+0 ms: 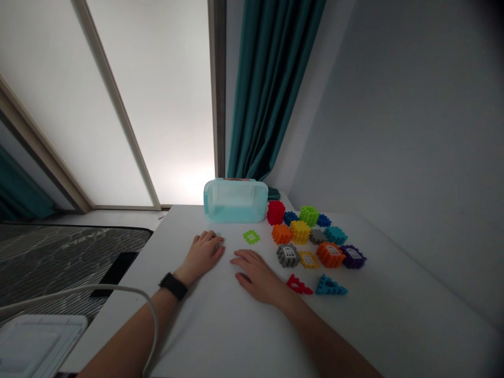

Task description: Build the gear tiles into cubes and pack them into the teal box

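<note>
Two hands lie palm down on the worktop point(366, 320), neither one gripping anything. The left hand point(201, 256), a black watch point(173, 286) on its wrist, is open with its fingers slightly curled; the right hand point(255, 275) lies open and nearly flat just beside it, at 3 o'clock. A small green piece point(251, 237) sits flat near the right hand's fingers, at 12 o'clock. A clear box point(235, 200) stands farther off at 12 o'clock. Toy blocks point(300, 231) (red, orange, yellow, green, blue, grey, purple) cluster at 2 o'clock, and a red triangle point(298, 285) and blue triangle point(331, 286) lie at 3 o'clock. A phone point(114, 273) rests on the mattress point(59, 257) at 9 o'clock.
</note>
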Tool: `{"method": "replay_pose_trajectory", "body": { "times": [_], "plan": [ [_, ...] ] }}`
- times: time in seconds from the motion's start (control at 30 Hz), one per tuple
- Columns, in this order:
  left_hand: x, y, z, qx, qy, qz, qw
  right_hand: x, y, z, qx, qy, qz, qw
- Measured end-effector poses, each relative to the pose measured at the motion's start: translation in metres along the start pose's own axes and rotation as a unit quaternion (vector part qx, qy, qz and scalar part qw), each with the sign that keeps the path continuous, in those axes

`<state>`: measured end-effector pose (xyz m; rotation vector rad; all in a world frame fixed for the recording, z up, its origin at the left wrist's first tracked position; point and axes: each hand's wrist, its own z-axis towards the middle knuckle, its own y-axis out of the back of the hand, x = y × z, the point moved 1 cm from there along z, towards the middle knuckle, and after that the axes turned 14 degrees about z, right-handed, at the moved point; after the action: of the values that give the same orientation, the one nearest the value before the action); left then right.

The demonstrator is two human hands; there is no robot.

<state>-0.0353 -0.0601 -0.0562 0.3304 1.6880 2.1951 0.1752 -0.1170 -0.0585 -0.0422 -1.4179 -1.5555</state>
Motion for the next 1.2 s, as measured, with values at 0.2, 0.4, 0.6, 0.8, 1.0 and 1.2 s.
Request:
{"method": "replay_pose_trajectory", "body": {
  "times": [0.2, 0.4, 0.6, 0.8, 1.0, 1.2],
  "plan": [
    [0.003, 0.004, -0.006, 0.007, -0.005, -0.029, 1.0, -0.006, -0.003, 0.0, -0.058, -0.051, -0.057, 0.995],
    [0.003, 0.006, -0.01, 0.01, -0.014, -0.032, 0.999, -0.015, -0.011, -0.001, -0.101, -0.089, -0.13, 0.982],
    [0.002, 0.006, -0.009, 0.013, -0.014, -0.037, 0.999, -0.007, -0.004, -0.003, -0.067, -0.083, -0.107, 0.989],
    [-0.005, 0.005, -0.009, 0.0, -0.013, -0.05, 0.999, 0.009, 0.0, -0.003, -0.052, -0.038, -0.037, 0.997],
    [-0.01, 0.009, -0.011, 0.01, -0.049, -0.055, 0.997, 0.012, 0.002, -0.001, -0.041, -0.009, -0.006, 0.999],
    [-0.01, 0.009, -0.011, 0.01, -0.046, -0.062, 0.997, 0.009, 0.004, -0.001, -0.032, -0.007, 0.016, 0.999]
  ]
}}
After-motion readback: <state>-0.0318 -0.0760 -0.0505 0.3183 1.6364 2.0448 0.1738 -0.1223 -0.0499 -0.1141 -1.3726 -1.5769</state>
